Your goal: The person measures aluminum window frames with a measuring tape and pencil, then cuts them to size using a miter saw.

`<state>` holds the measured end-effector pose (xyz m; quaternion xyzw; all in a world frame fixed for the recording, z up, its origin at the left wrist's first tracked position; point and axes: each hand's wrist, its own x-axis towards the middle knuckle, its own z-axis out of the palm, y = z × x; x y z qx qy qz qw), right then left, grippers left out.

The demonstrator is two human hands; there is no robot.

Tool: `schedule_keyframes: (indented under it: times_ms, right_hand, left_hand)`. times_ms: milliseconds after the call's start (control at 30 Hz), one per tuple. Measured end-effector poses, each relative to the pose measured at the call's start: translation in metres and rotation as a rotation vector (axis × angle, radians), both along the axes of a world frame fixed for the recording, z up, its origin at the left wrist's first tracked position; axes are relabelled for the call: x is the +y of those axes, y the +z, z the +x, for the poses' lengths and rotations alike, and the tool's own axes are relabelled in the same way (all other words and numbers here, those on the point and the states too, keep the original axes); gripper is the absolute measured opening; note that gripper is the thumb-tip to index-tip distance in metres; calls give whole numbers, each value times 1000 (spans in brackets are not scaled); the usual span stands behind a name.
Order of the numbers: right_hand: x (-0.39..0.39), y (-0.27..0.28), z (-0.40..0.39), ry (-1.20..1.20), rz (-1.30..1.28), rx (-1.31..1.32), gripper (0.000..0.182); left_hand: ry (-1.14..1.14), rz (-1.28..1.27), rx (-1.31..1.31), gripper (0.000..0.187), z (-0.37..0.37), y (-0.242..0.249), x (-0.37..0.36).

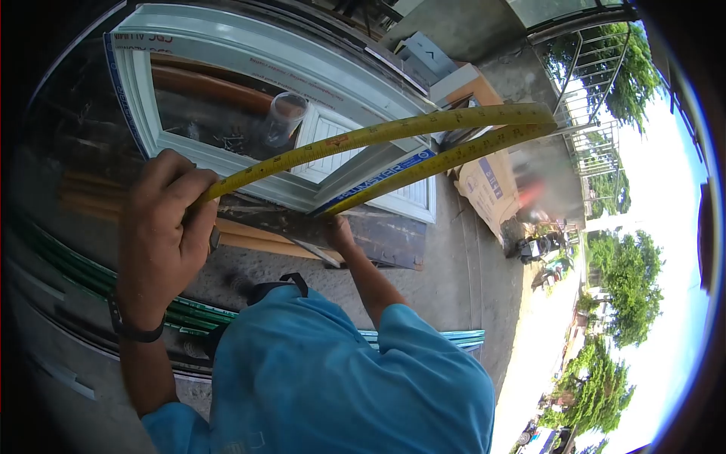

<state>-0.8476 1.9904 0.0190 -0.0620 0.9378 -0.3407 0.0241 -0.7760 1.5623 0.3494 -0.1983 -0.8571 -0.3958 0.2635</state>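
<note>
A yellow tape measure blade (378, 130) arcs up in a long loop, folding back sharply at the right. One part of the loop runs to my left hand (166, 219), raised at the left with its fingers pinched around the blade. The other comes down to my right hand (340, 233), low at the frame's near corner and closed about the tape; its fingers are partly hidden. Beneath the tape lies a white aluminium window frame (249, 57) with blue printed protective film (386, 181) on its edges. The tape's case cannot be made out.
The window frame rests on a dark worktable (393, 240). Inside the frame's opening stands a clear plastic cup (287, 113). A white louvred panel (329, 140) lies below. Cardboard (488, 189) leans at the right, near a parked motorcycle (538, 246). Green-edged strips (200, 314) lie on the floor.
</note>
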Motion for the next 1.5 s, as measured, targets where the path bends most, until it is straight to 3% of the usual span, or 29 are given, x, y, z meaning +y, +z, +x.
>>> schedule_keyframes:
  times_ms: [400,533,633,1000,1100,1233,1267,1300,1333,1367,1433,1467,1500]
  right_hand:
    - [9,-20,-6,34,124,22,28]
    - [6,-19,-6,19,122,23,26]
    - [4,-16,-4,6,96,24,24]
    - [11,-29,-6,52,79,64,20]
    - [9,-22,-5,106,32,108,18]
    - [20,-39,5,-25,136,184,16]
    - [26,-38,16,28,136,183,22]
    - [-1,-9,38,5,-114,203,30]
    - [-1,-9,58,27,-69,205,34]
    - [9,-23,69,71,-5,208,30]
    - [-13,-3,91,343,28,221,16]
    - [-13,-18,92,364,-86,215,18]
    - [-1,-41,76,166,-150,50,19]
  left_hand:
    - [-11,67,-6,14,-7,-7,-1]
    - [-65,62,41,13,-37,-2,18]
    - [-105,92,264,13,-67,2,40]
    - [-123,-13,263,15,-137,-13,83]
    - [-122,-14,239,14,-137,-13,84]
    - [-135,59,335,11,-119,-20,75]
    - [-175,94,303,10,-105,-23,66]
    - [-195,125,291,10,-87,-28,57]
    - [-165,139,337,10,-72,-37,52]
    - [-113,156,418,11,-56,-50,47]
    - [-157,149,341,14,-19,-54,24]
    - [-119,58,387,18,-13,-50,17]
    - [-119,-20,295,22,-14,-45,16]
